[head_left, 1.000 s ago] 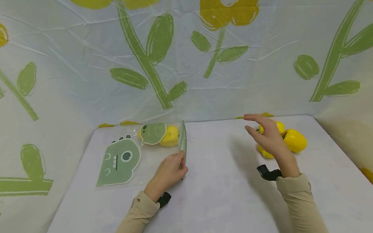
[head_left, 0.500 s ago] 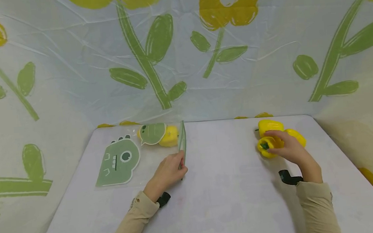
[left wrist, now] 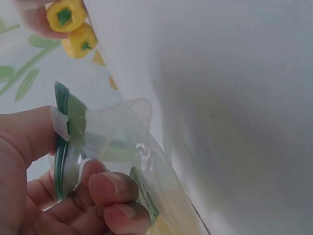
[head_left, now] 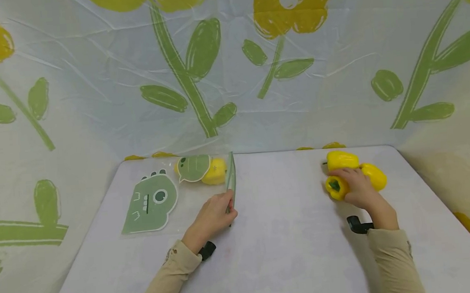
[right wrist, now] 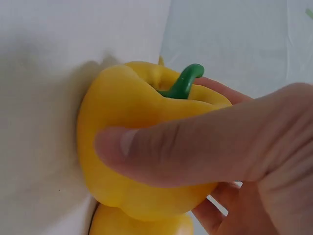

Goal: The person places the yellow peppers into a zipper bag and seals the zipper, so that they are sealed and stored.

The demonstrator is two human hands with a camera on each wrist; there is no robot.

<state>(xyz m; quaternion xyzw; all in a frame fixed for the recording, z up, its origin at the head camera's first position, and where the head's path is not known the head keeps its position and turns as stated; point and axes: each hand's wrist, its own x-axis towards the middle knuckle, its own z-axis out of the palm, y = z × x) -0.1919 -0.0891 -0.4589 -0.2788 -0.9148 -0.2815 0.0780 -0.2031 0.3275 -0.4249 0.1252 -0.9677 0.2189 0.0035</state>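
My right hand (head_left: 358,189) grips a yellow bell pepper (head_left: 335,188) at the far right of the white table (head_left: 284,248); the right wrist view shows the thumb wrapped across that pepper (right wrist: 146,161), green stem up. Two more yellow peppers lie by it, one behind (head_left: 341,159) and one to the right (head_left: 375,175). My left hand (head_left: 213,217) pinches the green zip edge of a clear plastic bag (head_left: 230,179) and holds its mouth up. The bag (left wrist: 117,147) has a green dinosaur print (head_left: 150,203) and a yellow pepper (head_left: 215,171) inside.
A cloth backdrop printed with yellow flowers and green leaves (head_left: 195,67) walls in the table at the back and both sides. The bag lies flat at the far left. Bare table surface stretches between the two hands and toward the near edge.
My right hand dropped from above the peppers and closed round the nearest one, now drawing it slightly toward me. The left hand and bag have stayed put.
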